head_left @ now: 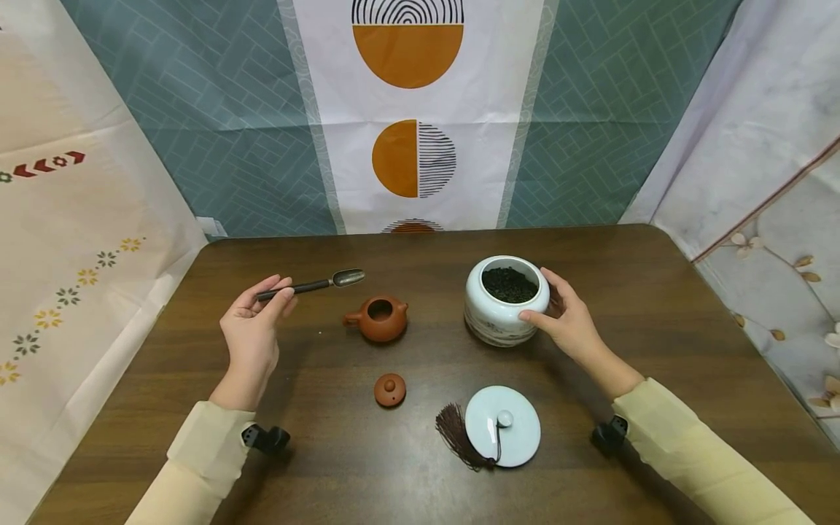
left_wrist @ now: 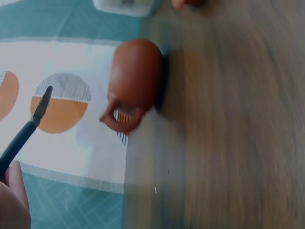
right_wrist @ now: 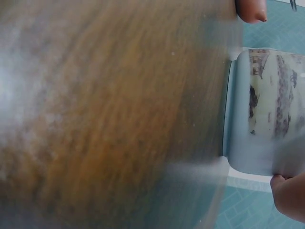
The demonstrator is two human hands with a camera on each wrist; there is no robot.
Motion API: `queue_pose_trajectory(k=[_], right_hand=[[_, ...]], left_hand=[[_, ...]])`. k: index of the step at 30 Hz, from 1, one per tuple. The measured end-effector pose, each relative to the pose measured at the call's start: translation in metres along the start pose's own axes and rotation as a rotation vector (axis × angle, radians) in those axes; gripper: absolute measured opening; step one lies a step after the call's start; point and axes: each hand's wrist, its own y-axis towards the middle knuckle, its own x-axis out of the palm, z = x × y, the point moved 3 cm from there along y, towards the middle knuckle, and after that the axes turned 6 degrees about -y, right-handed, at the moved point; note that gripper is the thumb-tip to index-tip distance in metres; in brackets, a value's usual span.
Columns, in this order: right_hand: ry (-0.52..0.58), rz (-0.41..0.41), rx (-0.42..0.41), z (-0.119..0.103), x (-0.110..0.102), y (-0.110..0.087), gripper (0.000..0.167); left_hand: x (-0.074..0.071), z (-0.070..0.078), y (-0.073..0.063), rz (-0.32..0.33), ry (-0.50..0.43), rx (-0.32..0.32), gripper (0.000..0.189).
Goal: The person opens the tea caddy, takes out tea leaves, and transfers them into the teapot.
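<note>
My left hand [head_left: 254, 328] pinches the dark handle of a small tea scoop [head_left: 313, 285], its metal bowl pointing right above the table. Below and right of the scoop sits a brown clay teapot [head_left: 383, 321] with its top uncovered. In the left wrist view the teapot's loop handle [left_wrist: 123, 119] faces my hand. My right hand [head_left: 566, 315] holds the right side of a white porcelain jar [head_left: 502, 321], thumb on the front and fingers behind. Dark tea leaves [head_left: 508, 284] show inside its mouth. The right wrist view shows the jar's painted side [right_wrist: 274, 105].
The small clay teapot lid [head_left: 390, 390] lies in front of the teapot. Nearer me on the right rests the pale jar lid [head_left: 504, 426] with a dark tassel [head_left: 459, 436]. Patterned cloths hang behind and beside the wooden table [head_left: 341, 467].
</note>
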Motion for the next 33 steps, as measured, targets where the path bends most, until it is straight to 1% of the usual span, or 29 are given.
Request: queue_pose_trajectory(k=[3,5,10,14,17,20,25,30,33], right_hand=[[0.01,0.0,-0.003,-0.001,0.0,0.0,0.08],[0.013,0.002,-0.003,-0.001,0.0,0.0,0.079],[0.013,0.006,0.001,0.0,0.0,-0.001,0.079],[0.004,0.004,-0.003,0.0,0.0,-0.001,0.079],[0.005,0.004,-0.001,-0.001,0.001,-0.001,0.079],[0.014,0.005,0.003,-0.001,0.001,-0.001,0.08],[0.017,0.004,0.003,0.0,0.001,-0.001,0.08],[0.018,0.008,-0.005,0.001,0.001,0.0,0.079],[0.02,0.008,-0.007,0.001,0.001,0.0,0.079]], left_hand=[[0.004,0.0,0.001,0.024,-0.056,-0.062,0.024],[0.008,0.0,0.001,0.022,-0.069,-0.093,0.024],[0.018,-0.001,0.002,0.008,-0.063,-0.153,0.023],[0.027,0.0,0.0,0.026,-0.118,-0.219,0.022],[0.035,0.0,-0.002,0.01,-0.14,-0.262,0.021],[0.043,-0.001,-0.002,-0.014,-0.125,-0.271,0.02],[0.058,-0.004,-0.001,-0.055,-0.09,-0.266,0.018],[0.072,-0.007,-0.002,-0.113,-0.062,-0.291,0.018],[0.08,-0.009,-0.004,-0.126,-0.038,-0.308,0.019]])
